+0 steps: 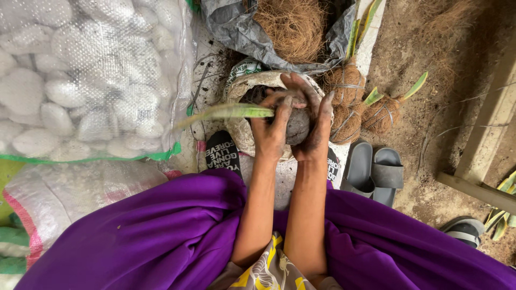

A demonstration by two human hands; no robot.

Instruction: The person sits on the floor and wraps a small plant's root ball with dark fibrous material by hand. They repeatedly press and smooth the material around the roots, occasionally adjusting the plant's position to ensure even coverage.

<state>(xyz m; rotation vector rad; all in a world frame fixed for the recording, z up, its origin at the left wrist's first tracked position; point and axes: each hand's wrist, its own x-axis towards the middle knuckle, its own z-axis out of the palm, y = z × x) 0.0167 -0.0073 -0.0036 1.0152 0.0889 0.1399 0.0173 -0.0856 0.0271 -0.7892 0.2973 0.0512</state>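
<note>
Both hands, arms fwd: left hand [270,131] & right hand [314,126] clasp soil ball [298,128] w/ green leaf [231,111].

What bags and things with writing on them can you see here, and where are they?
Clear mesh sack: top left, lumpy, full of white pebbles, green edge.
White woven sack: lower left, with pink and green stripes.
Grey plastic bag: top middle, crumpled, holding brown fibre.
Small open sack: middle, off-white, under the left hand and right hand.
Black sandal: below it, with white lettering.
</note>
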